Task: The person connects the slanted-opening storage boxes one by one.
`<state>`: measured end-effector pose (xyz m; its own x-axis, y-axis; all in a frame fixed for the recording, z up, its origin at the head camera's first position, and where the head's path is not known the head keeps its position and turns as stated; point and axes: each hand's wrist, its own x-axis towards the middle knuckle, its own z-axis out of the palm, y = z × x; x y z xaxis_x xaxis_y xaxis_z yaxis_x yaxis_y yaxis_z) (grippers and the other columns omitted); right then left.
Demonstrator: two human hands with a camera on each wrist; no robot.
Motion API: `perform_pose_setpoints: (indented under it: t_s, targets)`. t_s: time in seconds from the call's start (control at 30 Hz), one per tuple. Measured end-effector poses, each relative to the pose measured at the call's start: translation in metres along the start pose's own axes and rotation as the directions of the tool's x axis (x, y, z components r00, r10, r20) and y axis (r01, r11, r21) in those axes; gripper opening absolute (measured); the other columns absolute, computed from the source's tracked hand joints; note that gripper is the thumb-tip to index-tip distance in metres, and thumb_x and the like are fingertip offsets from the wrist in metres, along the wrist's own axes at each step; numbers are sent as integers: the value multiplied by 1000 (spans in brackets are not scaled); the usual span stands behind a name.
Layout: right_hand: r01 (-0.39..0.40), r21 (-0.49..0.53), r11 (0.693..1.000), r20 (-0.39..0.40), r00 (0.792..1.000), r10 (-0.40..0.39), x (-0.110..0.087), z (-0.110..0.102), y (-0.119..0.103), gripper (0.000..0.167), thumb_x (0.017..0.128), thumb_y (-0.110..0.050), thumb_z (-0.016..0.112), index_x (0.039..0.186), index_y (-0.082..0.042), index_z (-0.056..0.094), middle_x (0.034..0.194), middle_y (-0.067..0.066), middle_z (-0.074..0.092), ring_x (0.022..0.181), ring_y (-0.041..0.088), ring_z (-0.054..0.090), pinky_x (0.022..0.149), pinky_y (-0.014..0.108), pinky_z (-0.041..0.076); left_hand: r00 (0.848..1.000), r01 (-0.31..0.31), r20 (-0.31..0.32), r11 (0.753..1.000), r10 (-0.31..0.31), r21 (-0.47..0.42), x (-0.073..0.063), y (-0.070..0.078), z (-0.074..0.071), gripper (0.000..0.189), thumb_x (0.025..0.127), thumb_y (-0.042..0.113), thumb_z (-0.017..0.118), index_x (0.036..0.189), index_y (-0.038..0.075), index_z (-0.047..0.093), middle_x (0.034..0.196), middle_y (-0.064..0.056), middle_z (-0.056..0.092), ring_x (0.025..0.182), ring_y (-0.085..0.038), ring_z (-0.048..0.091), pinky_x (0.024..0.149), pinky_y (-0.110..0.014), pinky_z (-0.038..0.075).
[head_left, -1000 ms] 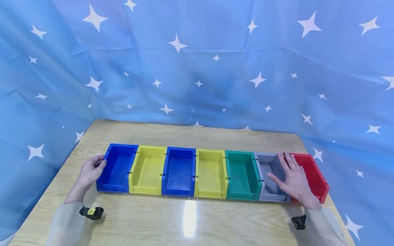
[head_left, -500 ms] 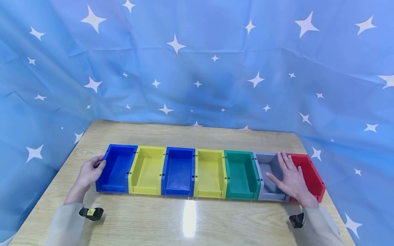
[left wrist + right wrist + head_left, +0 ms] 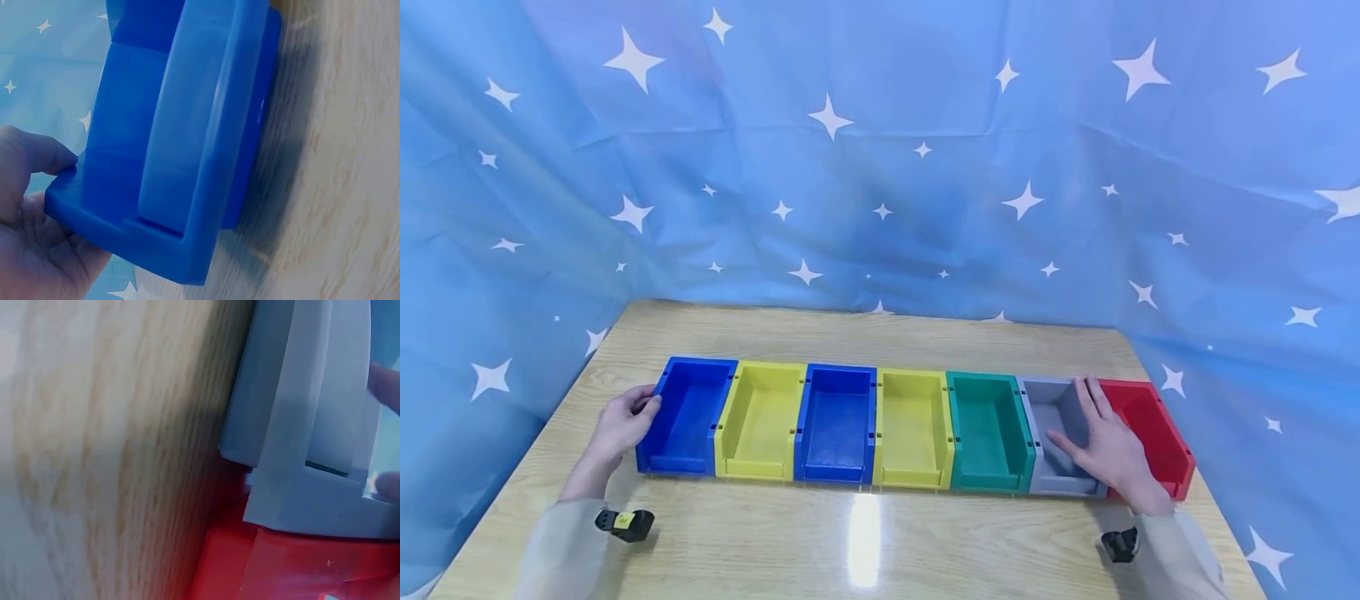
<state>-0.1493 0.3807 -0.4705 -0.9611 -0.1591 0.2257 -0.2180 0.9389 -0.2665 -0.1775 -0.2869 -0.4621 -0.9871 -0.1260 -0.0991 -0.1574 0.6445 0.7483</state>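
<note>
Seven-coloured wording aside, several plastic storage bins stand side by side in a row. At the left end, my left hand (image 3: 623, 423) pinches the side wall of a blue bin (image 3: 691, 417); the left wrist view shows the thumb on the rim of this blue bin (image 3: 119, 156) and the other fingers beyond the wall. At the other end, my right hand (image 3: 1116, 454) lies with extended fingers over the adjoining walls of a grey bin (image 3: 1051, 412) and a red bin (image 3: 1157, 433). Its thumb reaches over the grey bin. Only fingertips (image 3: 389, 486) show in the right wrist view.
Between the end bins sit a yellow bin (image 3: 763, 417), a second blue bin (image 3: 837, 421), another yellow bin (image 3: 913, 421) and a green bin (image 3: 988, 421). All stand on a wooden table (image 3: 760, 542). A blue star-patterned curtain (image 3: 880, 167) hangs behind it.
The red bin has shifted slightly left against the grey one, and my right hand moved left with it. My left hand keeps its hold on the blue bin. The head view tilted slightly.
</note>
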Motion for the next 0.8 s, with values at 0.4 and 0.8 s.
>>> perform_pose_setpoints:
  t_s: [0.4, 0.8]
  targets:
    - [-5, 66, 998, -4, 1000, 5, 13, 4, -4, 97, 79, -29, 73, 151, -10, 11, 152, 24, 15, 103, 49, 53, 56, 38, 54, 999, -46, -16, 999, 47, 28, 8, 5, -12, 41, 98, 12, 41, 124, -19, 44, 115, -37, 53, 103, -42, 53, 80, -42, 47]
    - [-29, 84, 996, -10, 1000, 29, 12, 12, -13, 95, 80, -27, 73, 151, -10, 12, 153, 22, 14, 99, 47, 55, 63, 46, 54, 1000, -29, -7, 999, 29, 16, 15, 0, -17, 44, 99, 14, 38, 126, -20, 40, 118, -39, 49, 105, -45, 50, 84, -49, 46]
